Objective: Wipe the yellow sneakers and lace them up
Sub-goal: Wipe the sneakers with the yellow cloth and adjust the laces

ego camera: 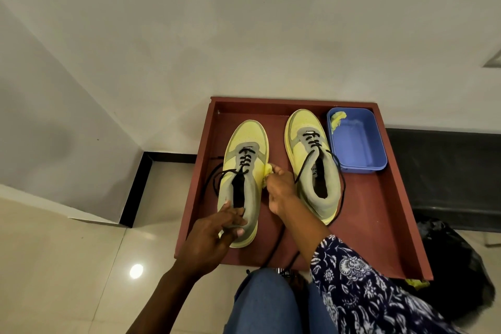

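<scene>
Sneakers in the red tray

Tray [379, 225], red-brown, holds two yellow sneakers and a blue tub [363, 154]. The left hand [214, 236] grips the left sneaker [244, 144] at its heel; the right hand [279, 190] pinches a yellow cloth [268, 169] against its side. The right sneaker [303, 122] stands beside the tub, which contains a yellow rag [337, 118].
</scene>
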